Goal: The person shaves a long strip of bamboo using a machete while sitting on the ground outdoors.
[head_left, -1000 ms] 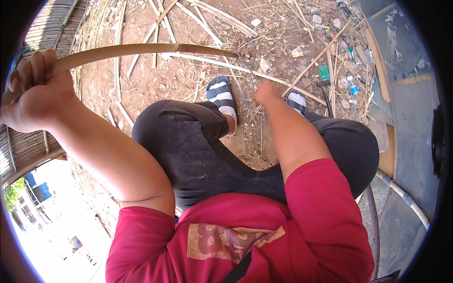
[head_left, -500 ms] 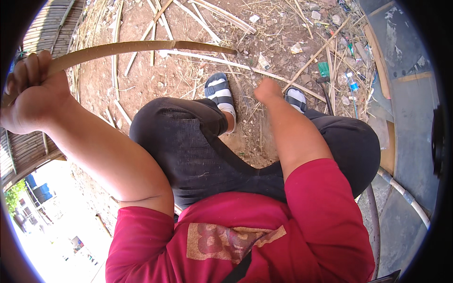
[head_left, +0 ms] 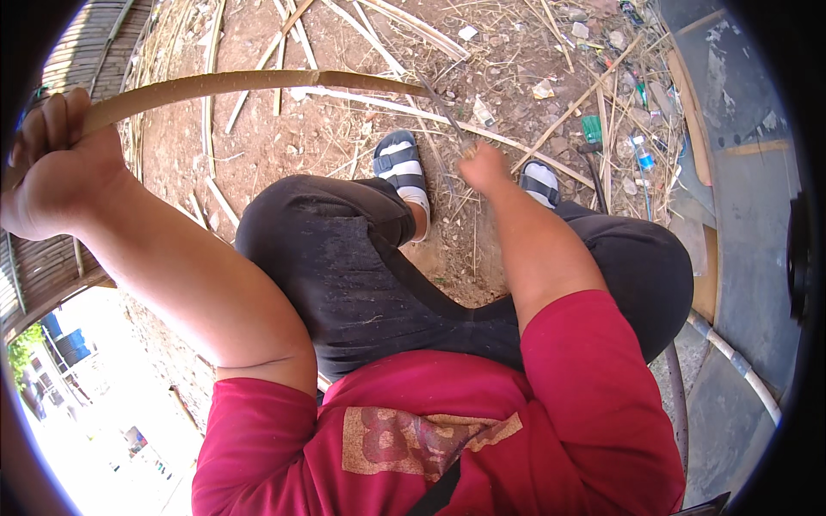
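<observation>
My left hand (head_left: 64, 168), raised at the far left, is closed round a long bamboo strip (head_left: 232, 82). The strip bows across the upper left, and its thin end reaches towards the middle. Out past my knees, my right hand (head_left: 486, 168) is closed on a knife, of which a thin dark blade (head_left: 444, 105) shows. The blade slants up and left from my fist, its upper part at the strip's far end; whether they touch I cannot tell. Most of the knife's handle is hidden by my fingers.
Loose bamboo strips (head_left: 211, 95) lie over the dirt ground (head_left: 335, 52). Litter, including a plastic bottle (head_left: 642, 153) and a green piece (head_left: 591, 129), lies at right. Grey sheets (head_left: 748, 224) stand along the right side, and a slatted bamboo panel (head_left: 82, 52) is at upper left.
My right hand has shifted slightly left, and the knife blade now shows clearly by the strip's end. My left hand and the strip have barely moved.
</observation>
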Motion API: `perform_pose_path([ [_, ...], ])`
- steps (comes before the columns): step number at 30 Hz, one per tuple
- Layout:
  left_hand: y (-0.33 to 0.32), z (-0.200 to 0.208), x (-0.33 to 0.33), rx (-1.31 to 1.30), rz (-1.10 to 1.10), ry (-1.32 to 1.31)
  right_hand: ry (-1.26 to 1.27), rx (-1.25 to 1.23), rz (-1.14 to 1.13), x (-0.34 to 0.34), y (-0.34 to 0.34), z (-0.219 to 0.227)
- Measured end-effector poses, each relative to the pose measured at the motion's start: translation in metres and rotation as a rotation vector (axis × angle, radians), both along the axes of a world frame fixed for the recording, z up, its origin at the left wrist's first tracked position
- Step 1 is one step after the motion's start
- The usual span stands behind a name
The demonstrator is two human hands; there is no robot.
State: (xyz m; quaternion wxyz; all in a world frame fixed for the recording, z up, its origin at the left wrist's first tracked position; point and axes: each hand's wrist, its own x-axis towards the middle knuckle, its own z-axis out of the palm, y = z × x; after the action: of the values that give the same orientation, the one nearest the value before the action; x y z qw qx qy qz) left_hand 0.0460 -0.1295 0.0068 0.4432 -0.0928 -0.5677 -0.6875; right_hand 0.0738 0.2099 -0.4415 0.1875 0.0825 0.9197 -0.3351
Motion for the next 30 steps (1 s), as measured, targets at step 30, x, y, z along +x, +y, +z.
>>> perform_pose_path([
  [30, 0.055, 0.0, 0.004, 0.043, 0.184, -0.044, 0.051, -0.135, 0.016, -0.02, -0.023, 0.052],
])
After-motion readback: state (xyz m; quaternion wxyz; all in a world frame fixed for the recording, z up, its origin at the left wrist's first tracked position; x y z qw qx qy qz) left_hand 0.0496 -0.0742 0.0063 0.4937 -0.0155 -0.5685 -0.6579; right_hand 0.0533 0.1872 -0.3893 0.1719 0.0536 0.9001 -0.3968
